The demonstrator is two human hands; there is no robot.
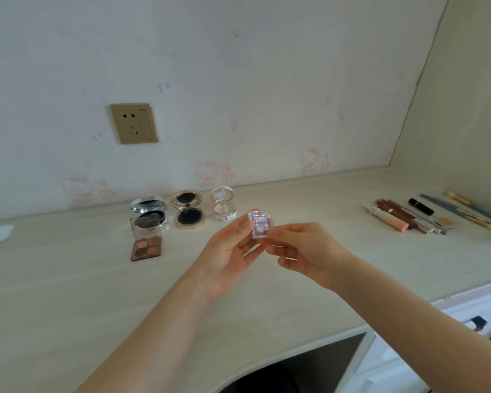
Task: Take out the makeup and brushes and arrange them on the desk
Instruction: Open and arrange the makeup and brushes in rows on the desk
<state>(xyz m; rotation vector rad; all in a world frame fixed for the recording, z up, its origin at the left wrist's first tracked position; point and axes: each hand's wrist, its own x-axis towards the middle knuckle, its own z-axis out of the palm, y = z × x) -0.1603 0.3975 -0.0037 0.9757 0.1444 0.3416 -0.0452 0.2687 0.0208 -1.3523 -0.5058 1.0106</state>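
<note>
My pale worktop (68, 293) carries three open compacts (186, 209), an eyeshadow palette (146, 248), and lip tubes (391, 218) beside brushes (465, 211).

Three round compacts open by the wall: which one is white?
The rightmost compact, nearest the hands: white with pale pink inside. The other two have dark pans.

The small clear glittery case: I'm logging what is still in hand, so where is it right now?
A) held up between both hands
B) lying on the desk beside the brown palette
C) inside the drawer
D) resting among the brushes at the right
A: the small clear glittery case is pinched between the left hand and the right hand, above the desk.
</note>
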